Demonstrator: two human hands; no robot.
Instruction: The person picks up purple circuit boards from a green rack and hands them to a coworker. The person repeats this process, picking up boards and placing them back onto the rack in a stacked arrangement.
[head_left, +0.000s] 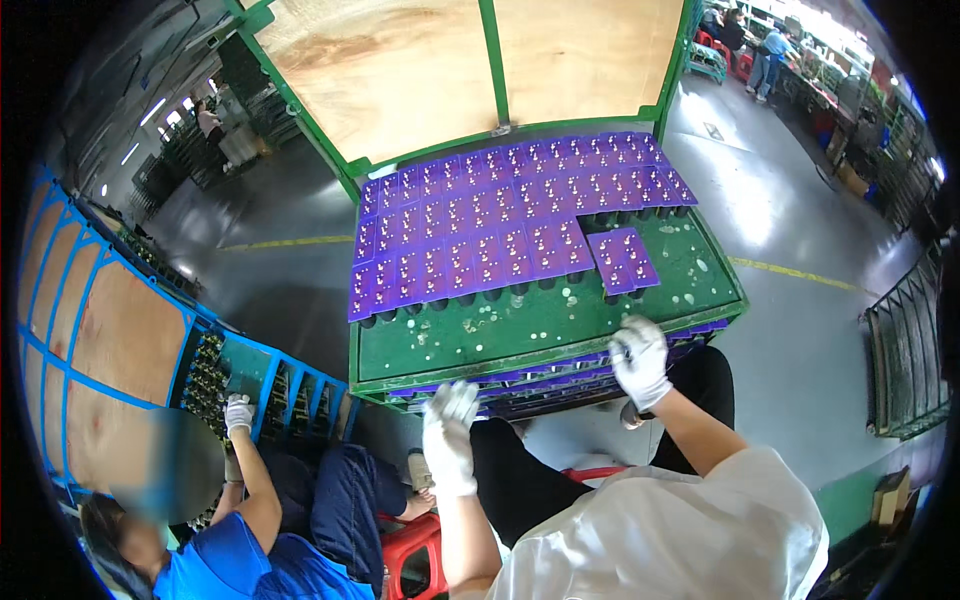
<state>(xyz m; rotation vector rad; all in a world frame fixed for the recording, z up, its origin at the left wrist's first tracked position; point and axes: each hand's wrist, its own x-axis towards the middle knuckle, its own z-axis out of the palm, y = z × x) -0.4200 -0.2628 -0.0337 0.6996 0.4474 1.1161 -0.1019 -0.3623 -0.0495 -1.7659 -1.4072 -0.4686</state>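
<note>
My left hand (pixel 450 436), in a white glove, is raised just in front of the cart's near edge. It holds nothing, and its fingers are stretched out. My right hand (pixel 640 362), gloved too, hovers by the same edge further right with loosely bent fingers apart and nothing visible in them. Rows of purple rectangular panels (pixel 480 215) with small pale and gold parts on top cover most of the green cart top (pixel 470 335). Black round pieces show under their near edges. One purple panel (pixel 625 262) lies apart from the block, nearest my right hand.
A wooden back panel (pixel 390 70) in a green frame rises behind the cart. Below the top, another level holds purple panels. At left, a co-worker in blue (pixel 235 555) reaches a gloved hand into a blue-framed rack (pixel 185 330). A metal rack (pixel 905 345) stands at right.
</note>
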